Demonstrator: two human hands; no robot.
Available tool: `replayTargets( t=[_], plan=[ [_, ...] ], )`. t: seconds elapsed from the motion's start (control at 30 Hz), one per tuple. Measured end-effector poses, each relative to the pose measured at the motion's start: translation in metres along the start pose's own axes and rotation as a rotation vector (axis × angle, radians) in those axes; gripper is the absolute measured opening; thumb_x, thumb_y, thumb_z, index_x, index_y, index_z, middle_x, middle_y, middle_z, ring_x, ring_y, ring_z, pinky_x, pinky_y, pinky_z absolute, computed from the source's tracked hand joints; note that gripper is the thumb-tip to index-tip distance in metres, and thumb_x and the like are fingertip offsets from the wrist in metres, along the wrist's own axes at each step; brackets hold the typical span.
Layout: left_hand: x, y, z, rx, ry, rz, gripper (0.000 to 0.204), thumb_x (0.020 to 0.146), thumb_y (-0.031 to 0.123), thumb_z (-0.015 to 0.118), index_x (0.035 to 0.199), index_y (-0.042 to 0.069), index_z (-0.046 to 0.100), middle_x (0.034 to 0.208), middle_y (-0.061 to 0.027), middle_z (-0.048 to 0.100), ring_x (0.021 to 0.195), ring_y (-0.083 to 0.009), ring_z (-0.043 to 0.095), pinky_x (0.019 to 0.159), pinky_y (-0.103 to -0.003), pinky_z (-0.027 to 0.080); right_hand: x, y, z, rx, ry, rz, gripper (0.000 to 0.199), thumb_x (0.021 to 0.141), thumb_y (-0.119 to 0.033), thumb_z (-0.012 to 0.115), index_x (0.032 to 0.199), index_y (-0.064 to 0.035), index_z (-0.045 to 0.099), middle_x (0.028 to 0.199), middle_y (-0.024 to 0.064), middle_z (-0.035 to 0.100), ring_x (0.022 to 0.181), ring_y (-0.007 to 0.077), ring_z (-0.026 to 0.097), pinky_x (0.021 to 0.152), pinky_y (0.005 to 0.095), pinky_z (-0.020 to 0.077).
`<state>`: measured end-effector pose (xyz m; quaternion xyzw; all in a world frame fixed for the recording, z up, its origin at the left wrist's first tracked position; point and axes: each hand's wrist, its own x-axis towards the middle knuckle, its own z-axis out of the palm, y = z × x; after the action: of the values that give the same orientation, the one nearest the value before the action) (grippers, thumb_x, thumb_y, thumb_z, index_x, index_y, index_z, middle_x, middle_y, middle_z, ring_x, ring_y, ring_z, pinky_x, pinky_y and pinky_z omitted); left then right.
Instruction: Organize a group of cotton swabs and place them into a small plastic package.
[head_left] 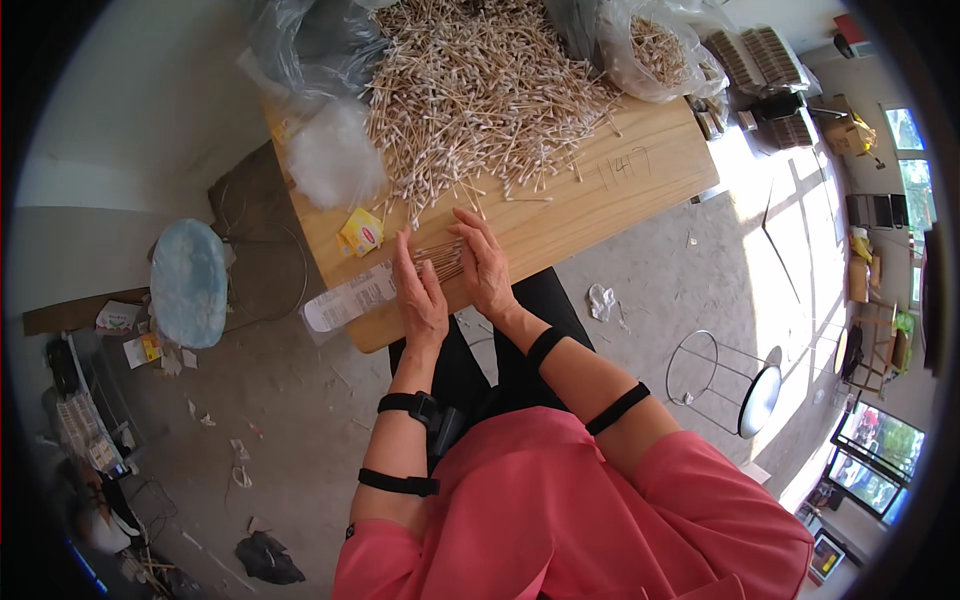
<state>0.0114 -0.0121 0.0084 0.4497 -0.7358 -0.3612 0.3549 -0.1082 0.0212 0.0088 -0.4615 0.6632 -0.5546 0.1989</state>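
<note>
On the wooden table's near edge, a small bundle of cotton swabs point(440, 258) lies between my palms. My left hand point(420, 300) presses its left side, the fingers fairly straight and pointing away from me. Against the right side rests my right hand point(484, 268), fingers slightly bent over the bundle. Beside my left hand is a flat stack of clear printed plastic bags point(350, 297), jutting over the table's edge. Just beyond it sits a yellow and white packet point(361, 232). A large loose heap of cotton swabs point(480, 95) covers the far part of the table.
The wooden table point(650, 170) bears a clump of white cotton-like or filmy material point(335, 155) at left. Plastic bags point(655, 55) of swabs stand at the far right. A blue-topped stool point(189, 283) is left; a wire-framed stool point(760, 400) is right. Scraps litter the floor.
</note>
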Motion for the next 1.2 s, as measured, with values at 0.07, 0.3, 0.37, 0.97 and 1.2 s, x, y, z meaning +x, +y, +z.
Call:
replayTargets(
  t=[0.07, 0.3, 0.37, 0.97, 1.2],
  plan=[
    [0.001, 0.006, 0.0, -0.052, 0.004, 0.025, 0.066, 0.1, 0.019, 0.053, 0.153, 0.001, 0.019, 0.151, -0.0232, 0.037, 0.141, -0.0401, 0.035, 0.116, -0.047, 0.028, -0.001, -0.003, 0.003, 0.032, -0.034, 0.035, 0.026, 0.094, 0.005, 0.046, 0.115, -0.001, 0.06, 0.14, 0.017, 0.052, 0.129, 0.0336, 0.051, 0.105, 0.0361, 0.0421],
    [0.003, -0.009, -0.032, 0.124, -0.295, 0.101, 0.094, 0.079, 0.006, 0.076, 0.154, 0.004, 0.02, 0.151, -0.0219, 0.036, 0.137, -0.041, 0.037, 0.113, -0.048, 0.033, 0.002, 0.005, -0.026, 0.019, -0.06, 0.024, 0.025, 0.093, 0.008, 0.046, 0.114, 0.0002, 0.058, 0.141, 0.016, 0.052, 0.124, 0.0329, 0.055, 0.101, 0.0353, 0.0455],
    [0.006, -0.014, -0.03, 0.113, -0.267, 0.093, 0.09, 0.08, 0.003, 0.075, 0.153, 0.004, 0.022, 0.15, -0.0196, 0.039, 0.137, -0.04, 0.039, 0.113, -0.047, 0.033, 0.002, 0.001, -0.022, 0.037, -0.065, 0.043, 0.024, 0.095, 0.007, 0.046, 0.115, -0.0002, 0.058, 0.141, 0.0165, 0.052, 0.124, 0.0336, 0.055, 0.101, 0.0355, 0.0453],
    [0.009, 0.004, 0.019, -0.155, 0.122, -0.068, 0.054, 0.108, 0.024, 0.03, 0.154, -0.001, 0.018, 0.149, -0.0223, 0.041, 0.138, -0.0339, 0.041, 0.114, -0.042, 0.031, 0.001, 0.001, 0.012, 0.123, -0.042, 0.099, 0.03, 0.098, 0.005, 0.038, 0.119, -0.0007, 0.059, 0.142, 0.0166, 0.051, 0.131, 0.0304, 0.051, 0.108, 0.0339, 0.0391],
    [-0.003, 0.0, -0.02, 0.03, 0.009, 0.019, 0.063, 0.1, 0.015, 0.05, 0.153, -0.001, 0.02, 0.153, -0.0231, 0.033, 0.142, -0.0389, 0.032, 0.117, -0.048, 0.027, 0.002, 0.003, -0.014, 0.096, -0.029, 0.055, 0.039, 0.095, 0.008, 0.044, 0.133, -0.0002, 0.049, 0.149, 0.0188, 0.043, 0.134, 0.0333, 0.047, 0.108, 0.0367, 0.0409]
  ],
)
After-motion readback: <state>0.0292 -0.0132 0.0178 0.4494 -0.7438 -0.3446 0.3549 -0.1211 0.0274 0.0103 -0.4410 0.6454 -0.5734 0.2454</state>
